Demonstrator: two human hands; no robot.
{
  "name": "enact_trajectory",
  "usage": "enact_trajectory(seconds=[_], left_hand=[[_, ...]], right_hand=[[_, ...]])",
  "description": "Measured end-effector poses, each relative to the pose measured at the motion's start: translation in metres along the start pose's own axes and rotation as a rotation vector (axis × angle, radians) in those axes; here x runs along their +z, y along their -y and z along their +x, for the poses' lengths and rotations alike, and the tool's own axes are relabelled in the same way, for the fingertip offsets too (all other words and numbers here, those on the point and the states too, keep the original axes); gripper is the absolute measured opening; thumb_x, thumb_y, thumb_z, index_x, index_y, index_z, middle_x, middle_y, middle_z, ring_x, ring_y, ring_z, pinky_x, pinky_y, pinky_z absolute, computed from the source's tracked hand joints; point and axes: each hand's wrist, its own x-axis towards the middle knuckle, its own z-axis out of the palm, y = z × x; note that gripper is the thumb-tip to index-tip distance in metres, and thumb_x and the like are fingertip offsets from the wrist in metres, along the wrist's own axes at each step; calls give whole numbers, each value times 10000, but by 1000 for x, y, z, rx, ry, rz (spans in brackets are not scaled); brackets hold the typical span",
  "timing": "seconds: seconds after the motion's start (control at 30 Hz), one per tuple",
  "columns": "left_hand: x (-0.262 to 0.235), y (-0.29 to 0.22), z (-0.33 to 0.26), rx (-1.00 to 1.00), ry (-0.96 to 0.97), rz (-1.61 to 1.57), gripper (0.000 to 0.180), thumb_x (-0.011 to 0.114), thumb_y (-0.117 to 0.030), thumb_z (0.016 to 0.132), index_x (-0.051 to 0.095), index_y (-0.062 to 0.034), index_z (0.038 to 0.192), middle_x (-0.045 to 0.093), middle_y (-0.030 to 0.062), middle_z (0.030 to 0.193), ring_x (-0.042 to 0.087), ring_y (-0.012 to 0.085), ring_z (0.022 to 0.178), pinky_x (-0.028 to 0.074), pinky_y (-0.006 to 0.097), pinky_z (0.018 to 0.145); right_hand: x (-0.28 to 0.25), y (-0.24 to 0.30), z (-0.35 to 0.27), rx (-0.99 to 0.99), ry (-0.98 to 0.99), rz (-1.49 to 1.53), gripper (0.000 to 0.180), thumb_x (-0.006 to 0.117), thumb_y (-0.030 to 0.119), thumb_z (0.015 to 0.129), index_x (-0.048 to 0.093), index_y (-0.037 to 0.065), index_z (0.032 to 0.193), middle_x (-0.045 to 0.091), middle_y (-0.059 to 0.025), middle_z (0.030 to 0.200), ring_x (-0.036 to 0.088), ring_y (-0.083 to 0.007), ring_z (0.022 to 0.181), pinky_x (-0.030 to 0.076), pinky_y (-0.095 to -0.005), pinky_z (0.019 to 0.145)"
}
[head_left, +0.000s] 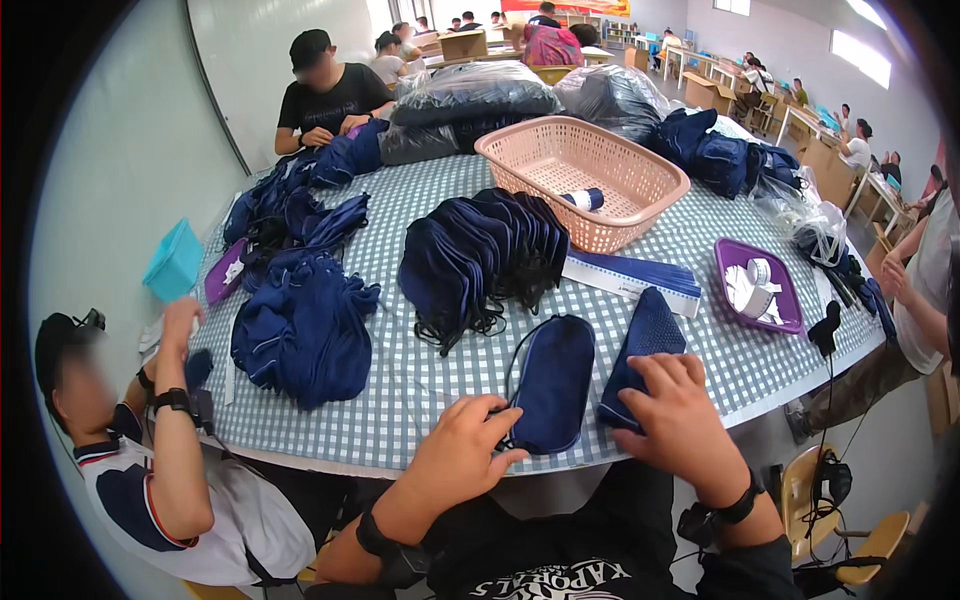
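A navy eye mask [553, 380] with a black elastic strap lies flat at the near edge of the checked round table [420, 385]. My left hand [467, 450] rests on its lower left edge, fingers curled on the mask and strap. My right hand [672, 410] lies with fingers spread on the lower end of a dark blue textured pouch [645, 345] just right of the mask. Neither piece is lifted off the cloth.
A fanned stack of navy masks [480, 255] sits mid-table, with a navy fabric heap [300, 335] to its left. A pink basket [580, 175], a purple tray [757, 285] and a striped ruler [630, 275] lie beyond. People sit around the table at left, far left and right.
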Motion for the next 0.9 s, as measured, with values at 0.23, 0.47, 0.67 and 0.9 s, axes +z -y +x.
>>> enact_trajectory(seconds=[0.23,0.47,0.67,0.9], left_hand=[[-1,1,9,28,165,-141,336,719,-16,748,721,-29,1084,700,138,922,684,301,857,548,385,791],[-26,-15,33,80,89,-301,253,689,68,687,762,-10,916,727,144,813,706,256,732,550,341,653],[-28,9,67,-227,521,-769,282,663,166,717,769,29,940,734,132,898,712,182,789,572,277,687],[3,34,100,-345,515,-1006,214,650,172,777,717,121,974,720,166,969,724,190,855,595,284,764]], right_hand=[[24,29,-5,-102,-115,213,477,753,205,732,652,68,1177,603,-85,1139,584,-239,995,412,-391,862],[63,33,-13,-177,-114,177,223,631,202,749,681,76,926,590,-28,946,547,-204,838,417,-339,746],[71,33,-20,-183,-167,143,205,624,211,763,693,83,908,566,-15,912,523,-190,834,398,-327,750],[76,33,-22,-200,-232,168,221,639,203,758,693,71,927,557,-11,895,514,-182,823,393,-323,737]])
